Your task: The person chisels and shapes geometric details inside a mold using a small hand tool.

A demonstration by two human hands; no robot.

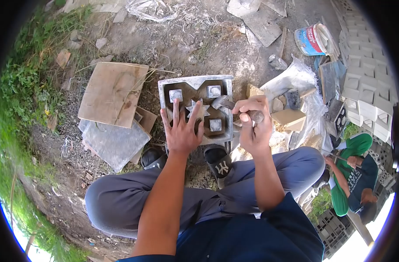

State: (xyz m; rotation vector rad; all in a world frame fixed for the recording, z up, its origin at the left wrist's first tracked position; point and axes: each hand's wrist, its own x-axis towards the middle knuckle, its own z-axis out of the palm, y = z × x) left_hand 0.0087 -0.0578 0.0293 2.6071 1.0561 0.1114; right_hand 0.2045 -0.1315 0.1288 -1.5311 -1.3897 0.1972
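A grey block mould (195, 80) with square posts and a star-shaped centre post lies on the ground before my feet. My left hand (184, 135) is spread flat over its near left part, fingers apart, with fingertips near the star (202, 111) and the upper left post (175, 94). My right hand (255, 131) is closed around the handle of a small trowel (220, 101). Its grey metal end reaches over the mould's right wall into the cavity; the round butt of the handle shows by my thumb. Part of the tool is hidden by my fingers.
Wooden boards (114, 94) and a grey sheet (114, 144) lie left of the mould. On the right are a white sack (291, 81), a tan block (289, 118) and a paint bucket (310, 40). Pale blocks (365, 83) are stacked beyond; another person (354, 174) sits at right.
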